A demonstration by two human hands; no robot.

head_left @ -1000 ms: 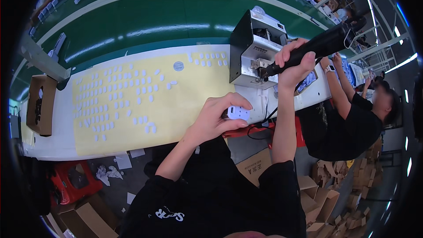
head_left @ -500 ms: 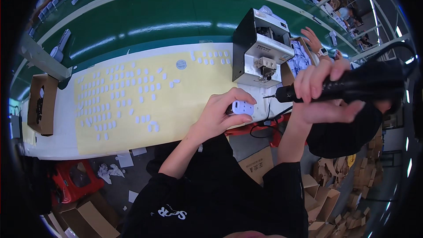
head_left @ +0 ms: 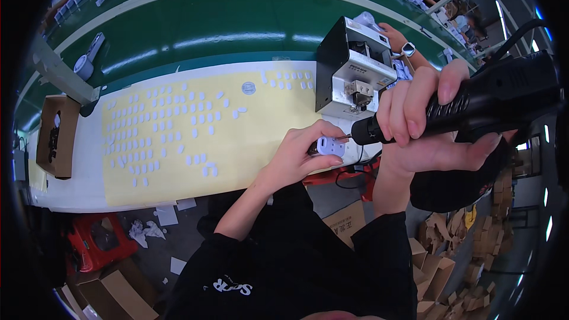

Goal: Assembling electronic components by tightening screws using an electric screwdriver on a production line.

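Head view: over the worktop's [head_left: 74, 192] near edge, the left grip [head_left: 302, 150] pinches a small white plastic housing [head_left: 332, 146], apparently leaving its dotted face accessible to the bit [head_left: 347, 137] of the black electric screwdriver [head_left: 495, 95] clasped in the right grip [head_left: 428, 149].

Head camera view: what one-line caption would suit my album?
The left hand grips a small white casing; the right hand holds a black electric screwdriver, its bit at the casing.
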